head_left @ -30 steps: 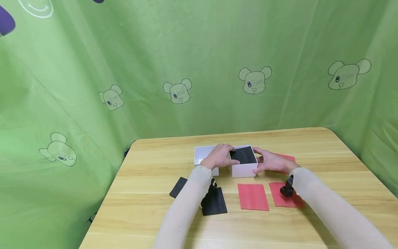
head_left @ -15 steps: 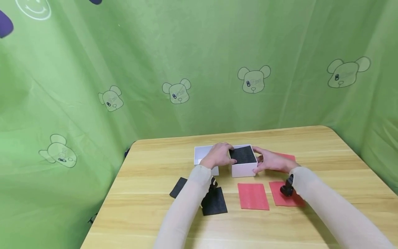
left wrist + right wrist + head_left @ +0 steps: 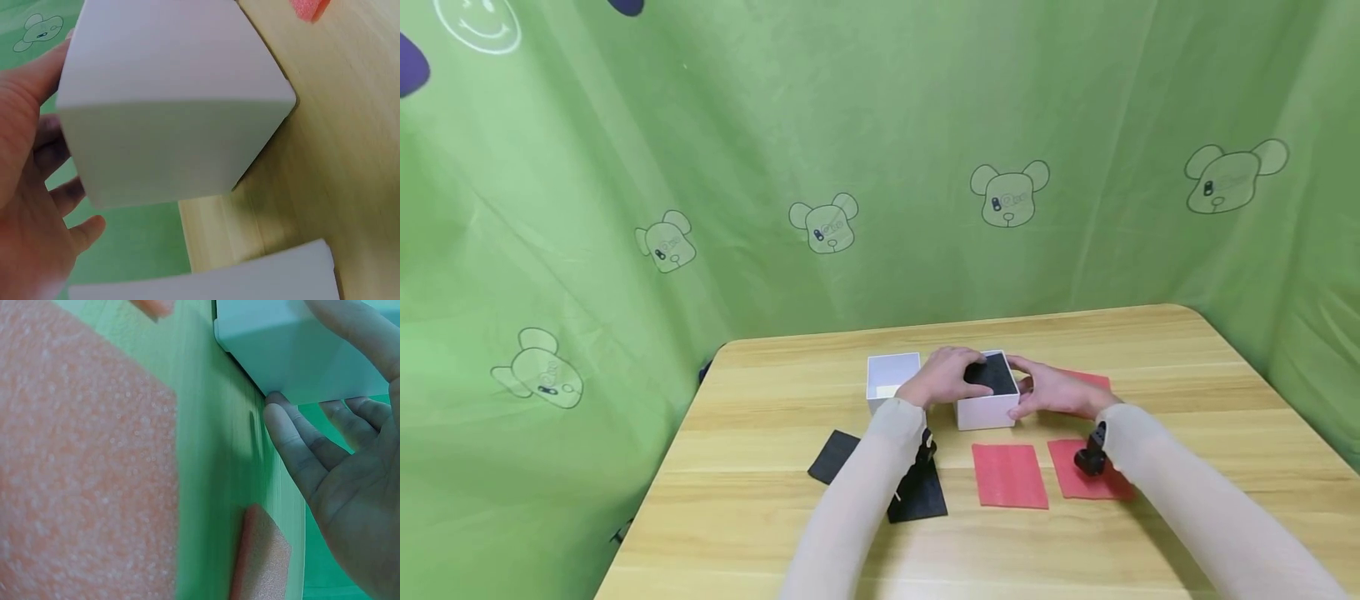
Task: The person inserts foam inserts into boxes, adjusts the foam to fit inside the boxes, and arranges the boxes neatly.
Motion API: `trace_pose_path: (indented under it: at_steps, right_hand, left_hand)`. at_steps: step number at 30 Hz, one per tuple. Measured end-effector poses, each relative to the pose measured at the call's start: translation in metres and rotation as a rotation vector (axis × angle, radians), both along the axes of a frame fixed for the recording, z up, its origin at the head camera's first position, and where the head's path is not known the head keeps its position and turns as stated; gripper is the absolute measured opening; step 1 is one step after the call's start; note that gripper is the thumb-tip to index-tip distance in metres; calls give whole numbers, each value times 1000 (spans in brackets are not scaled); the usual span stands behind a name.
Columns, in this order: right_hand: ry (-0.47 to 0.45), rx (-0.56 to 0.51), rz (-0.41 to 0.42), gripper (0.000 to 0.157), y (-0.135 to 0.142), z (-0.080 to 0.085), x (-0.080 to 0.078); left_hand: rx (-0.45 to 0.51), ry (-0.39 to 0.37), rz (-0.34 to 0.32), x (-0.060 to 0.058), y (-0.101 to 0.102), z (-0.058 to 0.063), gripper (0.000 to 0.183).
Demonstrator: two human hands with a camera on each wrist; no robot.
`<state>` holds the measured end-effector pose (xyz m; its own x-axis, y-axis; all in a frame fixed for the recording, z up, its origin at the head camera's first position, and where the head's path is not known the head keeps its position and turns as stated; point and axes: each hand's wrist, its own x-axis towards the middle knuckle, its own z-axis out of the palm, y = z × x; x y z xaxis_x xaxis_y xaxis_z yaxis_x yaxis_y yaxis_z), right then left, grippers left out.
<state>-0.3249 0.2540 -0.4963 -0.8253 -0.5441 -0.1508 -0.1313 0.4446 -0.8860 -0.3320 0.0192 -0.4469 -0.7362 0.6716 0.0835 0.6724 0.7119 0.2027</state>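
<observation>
A white box stands on the table with a black foam sheet in its opening. My left hand reaches over the box's left rim, its thumb and fingers spread on the sheet. In the left wrist view, the other fingers hang relaxed beyond the box wall; the fingertips over the opening are hidden. My right hand holds the box from the right, thumb on the near side and fingers toward the far side. The right wrist view shows its fingertips at the lower edge of the box.
A second white box stands to the left, partly behind the left arm. Black foam sheets lie in front, partly under that arm. Red foam sheets lie in front and to the right. A green curtain hangs behind the table.
My left hand has moved right, farther over the box opening, and the black foam sheet now sits lower inside the rim. My right hand keeps its hold. More of the left box shows.
</observation>
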Motion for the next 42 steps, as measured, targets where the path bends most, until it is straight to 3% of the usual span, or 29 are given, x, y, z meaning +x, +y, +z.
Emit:
trace_pose_path:
  at_steps: [18,33,42]
  right_hand:
    - [-17,-21,12,106,-2,-3,-1]
    - [-13,-39,14,105,-3,-2,0]
    - [2,-18,12,105,-1,-2,0]
  left_hand:
    - [-70,-16,-25,-3,10,-5,57]
    - [-91,-27,-2,-2,13,-6,55]
    - [-96,15,-4,-3,10,-6,53]
